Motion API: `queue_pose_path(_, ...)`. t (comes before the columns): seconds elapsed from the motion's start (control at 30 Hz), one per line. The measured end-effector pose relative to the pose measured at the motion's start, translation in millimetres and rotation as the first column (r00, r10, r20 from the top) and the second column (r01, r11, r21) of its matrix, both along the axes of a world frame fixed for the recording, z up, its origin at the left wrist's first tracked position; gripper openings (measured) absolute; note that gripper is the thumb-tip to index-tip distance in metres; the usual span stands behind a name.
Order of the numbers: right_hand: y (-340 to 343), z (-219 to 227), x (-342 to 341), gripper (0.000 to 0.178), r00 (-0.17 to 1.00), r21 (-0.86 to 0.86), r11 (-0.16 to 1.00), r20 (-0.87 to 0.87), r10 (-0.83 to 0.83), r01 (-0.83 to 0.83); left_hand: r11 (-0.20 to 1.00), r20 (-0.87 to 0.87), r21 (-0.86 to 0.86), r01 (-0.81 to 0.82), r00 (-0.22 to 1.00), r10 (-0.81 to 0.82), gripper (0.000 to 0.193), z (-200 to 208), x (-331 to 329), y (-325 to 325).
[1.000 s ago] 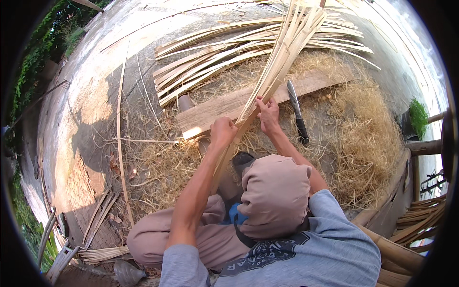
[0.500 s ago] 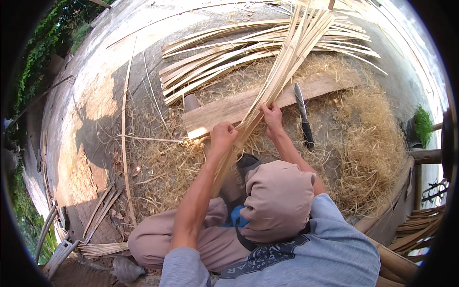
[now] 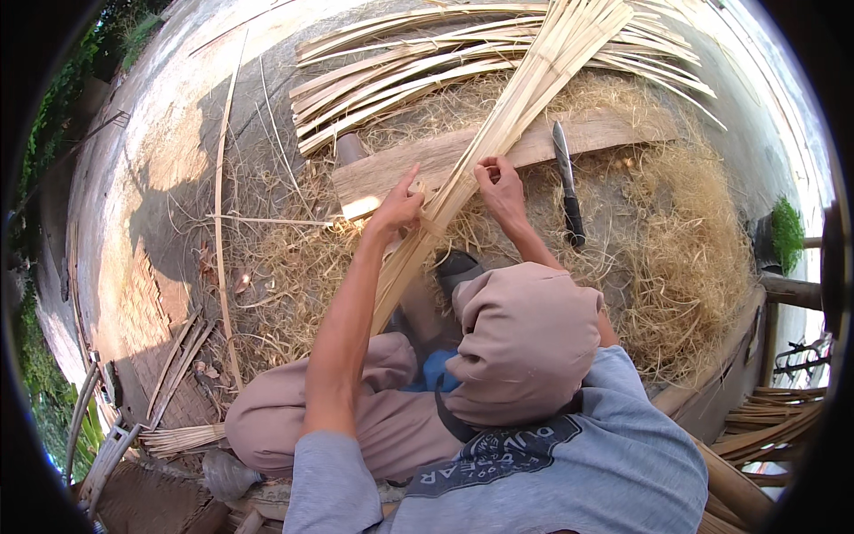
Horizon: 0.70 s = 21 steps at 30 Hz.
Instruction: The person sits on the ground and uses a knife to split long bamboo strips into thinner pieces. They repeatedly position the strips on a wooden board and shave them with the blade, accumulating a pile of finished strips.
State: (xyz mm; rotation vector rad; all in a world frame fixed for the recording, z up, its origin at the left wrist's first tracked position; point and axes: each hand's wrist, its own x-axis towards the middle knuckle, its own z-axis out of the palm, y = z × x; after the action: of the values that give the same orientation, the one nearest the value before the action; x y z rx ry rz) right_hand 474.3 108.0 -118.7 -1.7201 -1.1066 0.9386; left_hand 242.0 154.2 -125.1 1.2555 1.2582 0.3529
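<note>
A long bundle of pale split bamboo strips (image 3: 487, 147) slants from between my legs up to the far right. A thin band crosses its lower part. My left hand (image 3: 397, 210) is at the bundle's left edge beside that band, index finger stretched out and thumb apart from it; its other fingers are partly hidden. At the right edge, my right hand (image 3: 503, 190) has its fingers curled in a pinch close against the strips. Whatever lies between those fingertips is too small to make out. Under the bundle lies a wooden plank (image 3: 400, 169).
A knife (image 3: 566, 182) with a black handle lies right of my right hand. Several more bamboo strips (image 3: 391, 93) are spread beyond the plank. Curly shavings (image 3: 685, 258) heap at the right. A single long strip (image 3: 221, 205) lies at the left, and a clear plastic bottle (image 3: 229, 476) near my knee.
My left hand has loosened from its closed grip, with the index finger now extended. The right hand's fingers have shifted to the bundle's right edge. The bundle looks more spread out.
</note>
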Motion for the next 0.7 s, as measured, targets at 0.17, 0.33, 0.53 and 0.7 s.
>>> queue_pose_path(0.17, -32.0, 14.2, -44.8, 0.054, 0.847, -0.216, 0.872, -0.422, 0.322, -0.439, 0.967, 0.079, -0.224, 0.124, 0.991, -0.109, 0.069, 19.3, -20.5, 27.0)
queue_pose_path(0.33, 8.5, 38.4, -61.0, 0.063, 0.757, -0.351, 0.704, -0.507, 0.412, -0.618, 0.853, -0.274, -0.174, 0.492, 0.808, -0.522, 0.077, 116.4, -66.9, 45.8)
queue_pose_path(0.53, 41.1, 43.1, -89.7, 0.059, 0.638, -0.364, 0.564, -0.644, 0.423, -0.741, 0.751, -0.635, 0.026, 0.659, 0.592, -0.497, 0.081, 57.7, -199.3, -106.5)
queue_pose_path(0.7, 22.4, 70.7, -60.5, 0.087, 0.586, -0.370, 0.459, -0.589, 0.556, -0.808, 0.827, -0.693, 0.369, 0.424, 0.718, -0.059, 0.082, 59.8, -185.6, -243.7)
